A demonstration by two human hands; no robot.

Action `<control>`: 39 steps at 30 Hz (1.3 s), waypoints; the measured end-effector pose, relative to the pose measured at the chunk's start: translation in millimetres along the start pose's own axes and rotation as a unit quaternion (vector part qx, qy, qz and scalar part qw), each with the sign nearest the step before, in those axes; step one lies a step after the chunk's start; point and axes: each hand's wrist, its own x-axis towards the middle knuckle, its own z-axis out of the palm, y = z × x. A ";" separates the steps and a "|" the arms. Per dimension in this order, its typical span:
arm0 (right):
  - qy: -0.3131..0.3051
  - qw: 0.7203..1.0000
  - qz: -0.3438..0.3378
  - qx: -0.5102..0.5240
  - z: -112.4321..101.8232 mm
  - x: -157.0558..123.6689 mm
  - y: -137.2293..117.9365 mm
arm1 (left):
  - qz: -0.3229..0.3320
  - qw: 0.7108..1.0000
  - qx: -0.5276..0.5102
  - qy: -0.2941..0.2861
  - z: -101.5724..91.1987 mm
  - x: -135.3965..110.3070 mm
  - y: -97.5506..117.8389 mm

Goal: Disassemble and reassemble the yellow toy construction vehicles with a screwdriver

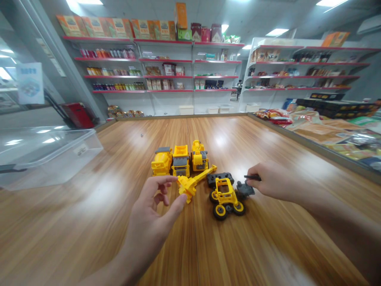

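My left hand (154, 206) pinches the near end of a yellow toy digger arm (195, 180) between thumb and forefinger, just above the wooden table (89, 222). My right hand (274, 180) is closed on a small black stick-like part (252, 177), right over a dark grey toy piece (245, 189). Between the hands lies a yellow toy frame with black-and-yellow wheels (225, 198), tipped on its side. A black flat toy block (220, 178) lies just behind it. Three yellow toy construction trucks (178, 159) stand side by side beyond the hands.
A clear plastic bin (44, 153) stands at the table's left side. Packaged goods (327, 127) lie on a counter to the right. Store shelves with boxes and bottles (154, 71) line the back wall.
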 end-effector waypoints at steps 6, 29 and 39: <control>-0.029 0.999 -0.020 0.006 4.5 -2.1 -1.3 | 0.027 0.984 0.158 -0.082 5.4 3.8 -17.5; 0.135 0.937 -0.183 0.266 8.0 -25.0 -70.3 | -0.204 0.902 -0.372 -0.082 6.2 5.9 8.0; 0.101 0.924 -0.135 0.344 9.3 -31.9 -78.2 | -0.319 0.800 -0.484 -0.153 3.5 3.9 7.9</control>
